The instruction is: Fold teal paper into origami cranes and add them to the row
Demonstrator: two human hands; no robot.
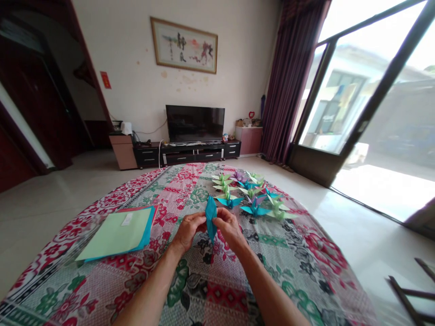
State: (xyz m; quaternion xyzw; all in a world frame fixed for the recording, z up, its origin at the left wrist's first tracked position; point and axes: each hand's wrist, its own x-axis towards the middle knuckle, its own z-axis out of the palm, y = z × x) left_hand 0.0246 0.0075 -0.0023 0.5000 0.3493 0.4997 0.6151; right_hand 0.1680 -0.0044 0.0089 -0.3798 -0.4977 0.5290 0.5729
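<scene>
A blue folded paper (211,213), long and pointed at both ends, is held upright above the table between my two hands. My left hand (186,230) pinches its left edge with thumb and fingers. On the opposite edge, my right hand (229,225) grips the paper, its thumb resting on the front face. Just beyond my right hand stand several folded paper cranes in rows: a blue crane (229,201), another blue crane (254,209), a pale green crane (280,210) and others in green, blue and purple.
A stack of square paper sheets (113,233), pale green on top with blue and red beneath, lies left on the round table's floral cloth (190,299). Past the table are a television (195,123) and a low cabinet (193,153). A dark wooden frame (413,294) stands at lower right.
</scene>
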